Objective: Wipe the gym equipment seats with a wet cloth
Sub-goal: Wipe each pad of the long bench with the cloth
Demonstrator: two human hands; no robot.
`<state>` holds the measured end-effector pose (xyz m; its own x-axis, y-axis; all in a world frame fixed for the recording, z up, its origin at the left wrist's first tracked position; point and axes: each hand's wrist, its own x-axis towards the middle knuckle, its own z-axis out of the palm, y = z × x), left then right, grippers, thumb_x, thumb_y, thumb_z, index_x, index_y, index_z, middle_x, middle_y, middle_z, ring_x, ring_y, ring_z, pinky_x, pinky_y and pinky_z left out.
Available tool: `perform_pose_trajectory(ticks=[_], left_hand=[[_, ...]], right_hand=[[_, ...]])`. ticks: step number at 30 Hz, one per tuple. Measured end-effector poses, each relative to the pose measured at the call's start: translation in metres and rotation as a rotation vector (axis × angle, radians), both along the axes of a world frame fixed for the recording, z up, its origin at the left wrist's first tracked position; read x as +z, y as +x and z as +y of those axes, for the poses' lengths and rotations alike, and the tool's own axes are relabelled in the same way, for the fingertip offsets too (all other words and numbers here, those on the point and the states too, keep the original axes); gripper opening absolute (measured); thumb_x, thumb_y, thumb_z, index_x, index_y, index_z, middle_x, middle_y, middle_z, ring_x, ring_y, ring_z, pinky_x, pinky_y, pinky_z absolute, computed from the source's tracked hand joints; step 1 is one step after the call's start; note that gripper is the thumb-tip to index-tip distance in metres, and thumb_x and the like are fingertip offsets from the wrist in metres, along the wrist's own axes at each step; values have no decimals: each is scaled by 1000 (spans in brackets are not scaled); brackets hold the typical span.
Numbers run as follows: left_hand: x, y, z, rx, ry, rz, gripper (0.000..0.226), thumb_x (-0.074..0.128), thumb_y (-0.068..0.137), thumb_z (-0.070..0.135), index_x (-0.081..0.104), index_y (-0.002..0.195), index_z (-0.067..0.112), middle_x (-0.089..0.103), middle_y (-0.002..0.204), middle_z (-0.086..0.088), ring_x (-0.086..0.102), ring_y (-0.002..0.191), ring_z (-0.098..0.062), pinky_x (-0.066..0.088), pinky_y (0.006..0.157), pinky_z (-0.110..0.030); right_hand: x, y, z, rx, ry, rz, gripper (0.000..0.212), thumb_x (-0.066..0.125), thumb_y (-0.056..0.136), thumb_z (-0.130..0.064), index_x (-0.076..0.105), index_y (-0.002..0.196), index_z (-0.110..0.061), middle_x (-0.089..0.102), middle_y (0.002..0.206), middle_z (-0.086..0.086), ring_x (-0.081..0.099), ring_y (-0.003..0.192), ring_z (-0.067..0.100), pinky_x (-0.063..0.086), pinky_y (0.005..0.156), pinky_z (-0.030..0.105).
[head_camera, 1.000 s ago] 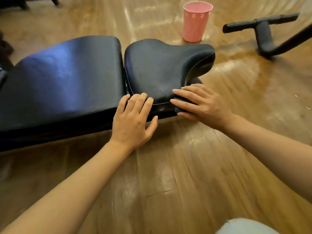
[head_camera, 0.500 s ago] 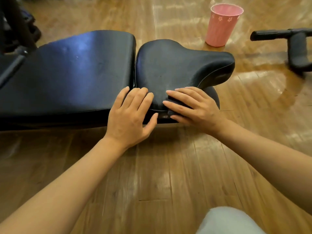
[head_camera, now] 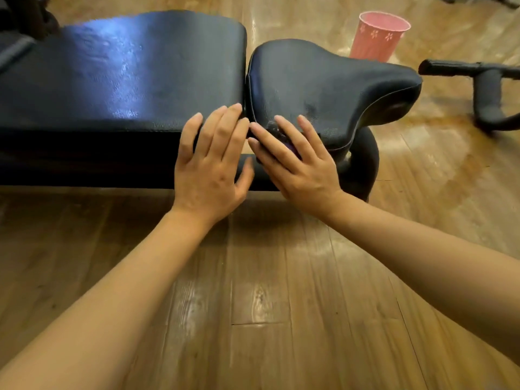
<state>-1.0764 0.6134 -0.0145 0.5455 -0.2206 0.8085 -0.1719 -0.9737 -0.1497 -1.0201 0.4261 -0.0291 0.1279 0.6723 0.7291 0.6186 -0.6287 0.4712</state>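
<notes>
Wooden floor (head_camera: 281,291) runs under everything, glossy in patches, with a pink cup (head_camera: 378,36) standing beyond the bench and a black handlebar (head_camera: 475,77) off to my right. Two black pads sit end to end across my view: the long back pad (head_camera: 121,74) on my left and the saddle-shaped seat (head_camera: 323,88) on my right, only a narrow gap between them.

My right hand (head_camera: 295,161) lies flat on the near left corner of the seat, fingers straight and spread, pressing a dark cloth (head_camera: 277,133) against the vinyl; I see only a scrap of it between my fingers, with a purple edge near the palm. My left hand (head_camera: 209,159) rests flat on the near right corner of the back pad, holding nothing, its fingertips just beside those of my right.

What matters for the next stroke, I think, is that nearly all of the seat lies away from my right hand, up and to the right, its long axis running towards the narrow nose near the cup. So my right hand should carry the cloth that way, while the left steadies.
</notes>
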Motion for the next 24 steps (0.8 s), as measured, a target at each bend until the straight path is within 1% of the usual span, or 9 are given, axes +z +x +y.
perform_pose_trajectory(ticks=[3, 5, 8, 12, 14, 15, 18, 22, 24], left_hand=[[-5, 4, 2, 30, -9, -71, 50, 61, 92, 24, 51, 135, 3, 52, 142, -18, 38, 134, -28, 16, 117, -40], [-7, 4, 1, 57, -30, -90, 49, 60, 92, 23, 51, 135, 2, 52, 142, -19, 37, 135, -28, 14, 118, -40], [-9, 1, -4, 72, -70, -93, 48, 59, 92, 21, 53, 135, 1, 53, 141, -19, 36, 135, -27, 14, 119, -40], [-9, -4, -8, 69, -99, -73, 47, 58, 93, 22, 53, 134, 1, 55, 139, -18, 38, 134, -27, 13, 119, -41], [-8, -5, -8, 67, -96, -71, 46, 57, 93, 23, 53, 133, 1, 55, 137, -18, 38, 134, -27, 12, 119, -41], [-8, -5, -9, 64, -97, -73, 45, 56, 94, 23, 53, 133, 1, 56, 136, -18, 38, 134, -27, 12, 118, -41], [-9, -3, -11, 52, -108, -73, 43, 54, 94, 25, 53, 132, 3, 57, 134, -17, 38, 133, -28, 10, 118, -41], [-10, 0, -10, 42, -113, -88, 41, 54, 94, 25, 51, 130, 5, 57, 132, -17, 38, 131, -28, 11, 117, -42], [-10, 1, -11, 48, -127, -91, 40, 54, 94, 26, 53, 128, 5, 58, 131, -17, 38, 131, -28, 10, 117, -41]], right_hand=[[-5, 4, -10, 12, -38, -64, 40, 60, 101, -17, 56, 141, -12, 53, 145, 8, 50, 133, 37, 35, 114, 52], [-6, 8, -27, 42, -77, -74, 42, 59, 102, -14, 52, 143, -13, 46, 149, 8, 45, 136, 37, 30, 116, 49], [-11, 18, -66, 65, -74, -68, 46, 60, 101, -9, 48, 146, -11, 43, 153, 11, 45, 137, 39, 32, 116, 50], [-21, 34, -109, 87, 9, 125, 53, 56, 103, -10, 31, 149, -7, 29, 151, 17, 30, 143, 40, 24, 121, 50], [-23, 35, -104, 109, 77, 185, 52, 53, 105, -13, 26, 149, -8, 24, 154, 15, 17, 150, 34, 21, 122, 50], [-24, 34, -97, 111, 109, 189, 51, 53, 105, -14, 27, 149, -8, 22, 155, 14, 16, 150, 35, 21, 121, 50], [-29, 25, -73, 73, 171, 150, 49, 58, 102, -10, 35, 145, -8, 28, 150, 15, 28, 140, 43, 22, 120, 53], [-34, 10, -46, 16, 227, 64, 49, 61, 100, -10, 40, 144, -11, 34, 150, 11, 33, 138, 43, 22, 120, 52], [-34, 7, -40, 2, 223, 50, 49, 63, 98, -9, 45, 144, -10, 39, 151, 12, 38, 138, 43, 26, 119, 53]])
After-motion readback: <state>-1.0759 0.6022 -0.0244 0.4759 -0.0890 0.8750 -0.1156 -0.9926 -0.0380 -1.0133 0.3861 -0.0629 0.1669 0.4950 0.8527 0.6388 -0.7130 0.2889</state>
